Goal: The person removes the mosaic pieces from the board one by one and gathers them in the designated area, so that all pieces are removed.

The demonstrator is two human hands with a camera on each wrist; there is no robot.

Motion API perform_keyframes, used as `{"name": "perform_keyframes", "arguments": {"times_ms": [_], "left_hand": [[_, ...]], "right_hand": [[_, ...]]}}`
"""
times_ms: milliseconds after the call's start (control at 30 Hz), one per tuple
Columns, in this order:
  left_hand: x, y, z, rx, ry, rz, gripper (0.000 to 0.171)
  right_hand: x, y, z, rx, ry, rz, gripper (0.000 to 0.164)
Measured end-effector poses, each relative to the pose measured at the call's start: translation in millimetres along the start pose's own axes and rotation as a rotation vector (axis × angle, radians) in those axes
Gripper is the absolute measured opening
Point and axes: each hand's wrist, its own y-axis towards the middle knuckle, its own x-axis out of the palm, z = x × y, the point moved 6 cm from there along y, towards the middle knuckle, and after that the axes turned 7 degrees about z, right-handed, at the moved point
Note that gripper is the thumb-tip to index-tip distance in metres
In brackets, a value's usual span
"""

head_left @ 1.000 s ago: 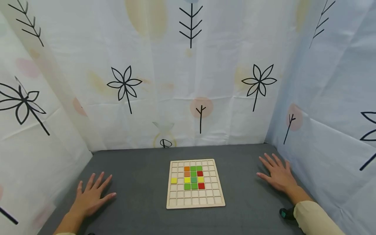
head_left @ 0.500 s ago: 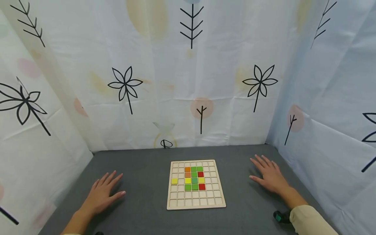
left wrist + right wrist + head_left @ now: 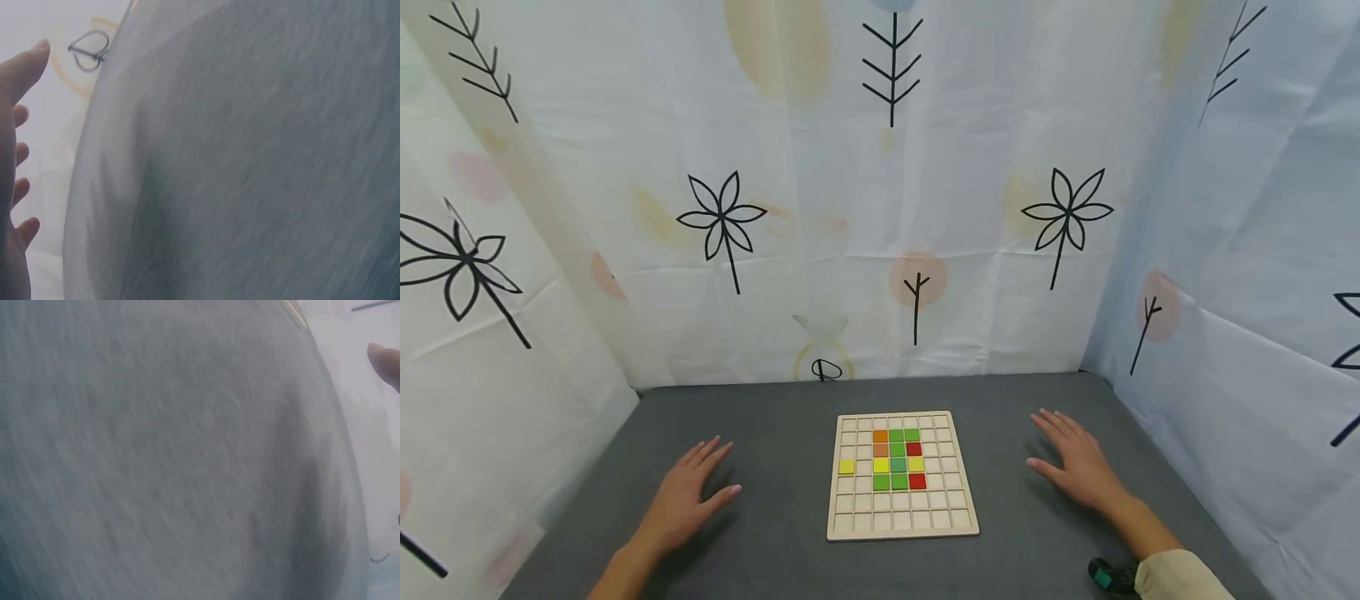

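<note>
Board point(image 3: 901, 502) with coloured tiles point(image 3: 898, 464): lay on table point(image 3: 775, 500), well apart from left hand point(image 3: 683, 493) and right hand point(image 3: 1081, 462) on either side, both loosely outstretched and holding nothing.

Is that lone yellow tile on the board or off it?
On: the lone yellow tile lies in the leftmost column of the wooden board. Whether it sits flush, I can't tell.
</note>
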Motion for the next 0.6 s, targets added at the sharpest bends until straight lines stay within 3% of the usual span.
{"name": "perform_keyframes", "arguments": {"times_ms": [300,600], "left_hand": [[5.9,-5.0,23.2,0.020,-0.133,0.157,0.060],[11.9,-7.7,37.4,-0.034,-0.233,0.232,0.053]], "right_hand": [[10.5,2.8,-22.5,-0.004,0.114,0.064,0.066],[20.7,4.1,-44.0,0.000,0.233,0.138,0.064]]}}
